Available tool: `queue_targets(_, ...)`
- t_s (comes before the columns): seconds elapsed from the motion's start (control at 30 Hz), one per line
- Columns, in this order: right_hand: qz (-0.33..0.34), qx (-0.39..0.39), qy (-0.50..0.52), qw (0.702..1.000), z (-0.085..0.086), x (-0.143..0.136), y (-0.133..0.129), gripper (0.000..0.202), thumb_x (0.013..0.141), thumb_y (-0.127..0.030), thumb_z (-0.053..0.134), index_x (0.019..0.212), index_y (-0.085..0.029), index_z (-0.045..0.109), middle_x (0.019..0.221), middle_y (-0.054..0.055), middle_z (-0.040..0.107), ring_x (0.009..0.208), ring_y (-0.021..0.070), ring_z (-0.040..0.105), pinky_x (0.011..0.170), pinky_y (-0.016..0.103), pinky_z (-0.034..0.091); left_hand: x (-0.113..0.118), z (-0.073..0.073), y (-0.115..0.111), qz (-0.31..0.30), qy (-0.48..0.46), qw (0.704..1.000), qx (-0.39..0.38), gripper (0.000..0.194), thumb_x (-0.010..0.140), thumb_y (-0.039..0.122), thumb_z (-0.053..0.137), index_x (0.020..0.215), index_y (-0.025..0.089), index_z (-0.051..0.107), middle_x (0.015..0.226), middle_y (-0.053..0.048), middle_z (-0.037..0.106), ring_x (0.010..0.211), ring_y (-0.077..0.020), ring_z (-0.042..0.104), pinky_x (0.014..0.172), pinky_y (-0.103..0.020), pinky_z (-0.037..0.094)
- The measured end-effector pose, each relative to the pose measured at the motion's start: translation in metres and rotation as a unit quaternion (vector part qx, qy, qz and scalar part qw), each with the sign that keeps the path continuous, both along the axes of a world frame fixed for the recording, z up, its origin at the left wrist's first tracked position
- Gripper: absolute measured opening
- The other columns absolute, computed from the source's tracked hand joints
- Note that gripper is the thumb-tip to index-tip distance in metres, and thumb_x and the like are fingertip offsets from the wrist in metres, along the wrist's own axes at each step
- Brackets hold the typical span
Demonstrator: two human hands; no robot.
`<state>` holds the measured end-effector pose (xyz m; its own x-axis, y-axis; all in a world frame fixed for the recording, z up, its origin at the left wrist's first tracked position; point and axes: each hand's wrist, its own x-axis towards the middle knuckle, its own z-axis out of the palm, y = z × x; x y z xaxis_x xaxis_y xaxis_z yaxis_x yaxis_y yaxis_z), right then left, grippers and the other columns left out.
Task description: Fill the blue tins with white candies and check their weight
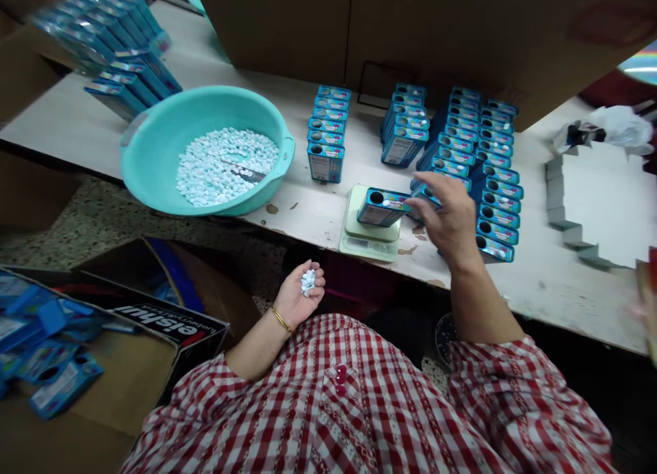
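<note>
My left hand point(299, 295) is cupped palm up in front of my body, fingers curled round a small heap of white candies point(308, 282). My right hand point(445, 211) reaches over the table, thumb and fingers on either side of a small blue candy box point(427, 192), which they partly hide. Just left of it, another blue candy box point(380, 207), with a round dark hole in its top, stands on a pale green kitchen scale point(368, 247). A turquoise basin point(138, 176) at the left holds many more white candies with a dark utensil among them.
Rows of upright blue boxes point(497, 221) stand right of the scale; a shorter row point(326, 161) is behind it. Wrapped boxes point(110, 29) lie far left, white cartons point(606, 200) far right. A large cardboard box point(292, 29) backs the table. An open carton point(128, 371) sits lower left.
</note>
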<state>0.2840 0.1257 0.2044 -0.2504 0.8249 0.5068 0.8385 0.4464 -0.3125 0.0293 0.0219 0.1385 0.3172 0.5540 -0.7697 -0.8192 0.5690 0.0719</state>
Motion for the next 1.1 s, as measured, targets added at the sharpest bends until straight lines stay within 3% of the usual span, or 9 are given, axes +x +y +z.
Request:
queue_targets(0.17,-0.067,0.005,0.102,0.993,-0.006,0.027,-0.016,0.03,0.086,-0.035,0.053,0.112,-0.023,0.061,0.103,0.006,0.067,0.093,0.0216,0.061,0.084,0.04,0.048,0.001,-0.001,0.004,0.004,0.014,0.999,-0.032,0.03,0.092,0.02,0.038,0.072,0.011,0.058,0.063,-0.004,0.058,0.052,-0.008,0.054,0.042,-0.014,0.044)
queue_targets(0.27,-0.056,0.024,0.109,0.992,-0.008,0.023,-0.022,0.019,0.085,-0.032,0.055,0.098,-0.022,0.067,0.095,0.005,0.068,0.091,0.0207,0.061,0.083,0.04,0.047,0.005,0.0,0.007,0.003,0.04,0.998,-0.058,0.032,0.092,0.019,0.038,0.071,0.01,0.06,0.065,-0.006,0.062,0.055,-0.0098,0.058,0.047,-0.017,0.05)
queue_targets(0.37,-0.017,0.025,0.048,0.998,-0.007,0.012,-0.022,0.015,0.085,-0.03,0.056,0.086,-0.022,0.069,0.09,0.005,0.067,0.09,0.0211,0.059,0.083,0.041,0.044,0.008,0.001,0.008,-0.002,0.053,0.997,-0.063,0.031,0.092,0.019,0.039,0.07,0.01,0.061,0.065,-0.006,0.063,0.054,-0.01,0.06,0.048,-0.018,0.051)
queue_targets(0.6,0.02,0.003,-0.06,0.998,-0.007,-0.006,-0.018,0.022,0.09,-0.033,0.047,0.092,-0.025,0.067,0.098,0.004,0.064,0.096,0.0227,0.052,0.084,0.042,0.036,0.008,0.0,0.01,0.007,0.062,0.996,-0.066,0.034,0.092,0.019,0.039,0.068,0.01,0.061,0.064,-0.006,0.063,0.053,-0.0095,0.06,0.048,-0.017,0.05)
queue_targets(0.83,0.031,-0.01,-0.075,0.997,-0.011,-0.005,-0.017,0.025,0.091,-0.035,0.044,0.098,-0.025,0.066,0.1,0.005,0.062,0.097,0.0231,0.05,0.086,0.043,0.036,0.008,0.0,0.012,0.012,0.068,0.995,-0.076,0.035,0.092,0.019,0.038,0.068,0.01,0.062,0.064,-0.007,0.065,0.056,-0.0104,0.062,0.05,-0.018,0.052)
queue_targets(1.1,0.048,-0.005,-0.07,0.996,-0.009,-0.022,-0.006,0.028,0.092,-0.038,0.041,0.104,-0.027,0.063,0.106,0.005,0.06,0.1,0.0235,0.05,0.086,0.045,0.038,0.013,0.002,0.014,0.013,0.066,0.996,-0.058,0.032,0.091,0.017,0.039,0.071,0.01,0.063,0.07,-0.009,0.068,0.064,-0.0134,0.067,0.059,-0.023,0.056)
